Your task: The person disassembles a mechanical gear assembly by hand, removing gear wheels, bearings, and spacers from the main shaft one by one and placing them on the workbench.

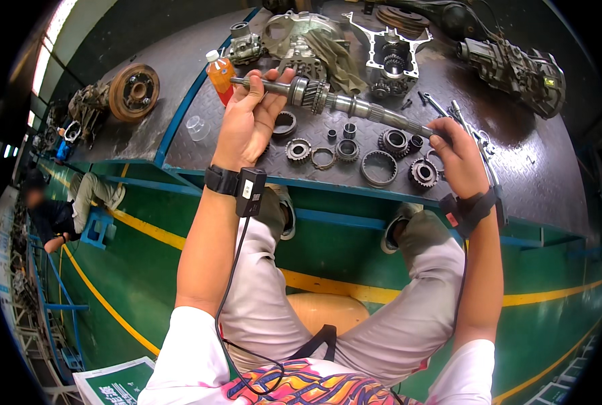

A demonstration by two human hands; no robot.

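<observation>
**Gear shaft held over the bench, most loose parts not yet on it**

The steel checker-plate workbench [200, 135] spans the far half of the view. On its far side sit the largest pieces: an open gearbox housing [294, 34] with a cloth draped on it, a flat cover plate with gears in it [389, 50], and a complete transmission unit [517, 67] at the far right. A brake disc with hub [133, 91] lies at the far left.

Held across the middle, above the bench's near edge, is the long gear shaft [341, 104]. The left hand [247, 125] grips its left end, fingers wrapped closed around the thin section. The right hand [459, 158] closes around the right end. One helical gear [312, 93] sits on the shaft near the left hand; the rest of the shaft looks bare.

Below the shaft, loose parts lie spread on the bench: a large toothed ring [378, 169], several small gears [422, 173], bearing rings [347, 150]. Judging by this, the work is at an early-to-middle stage, with many pieces off the shaft.

An orange drink bottle [220, 74] stands far left of the shaft.
</observation>
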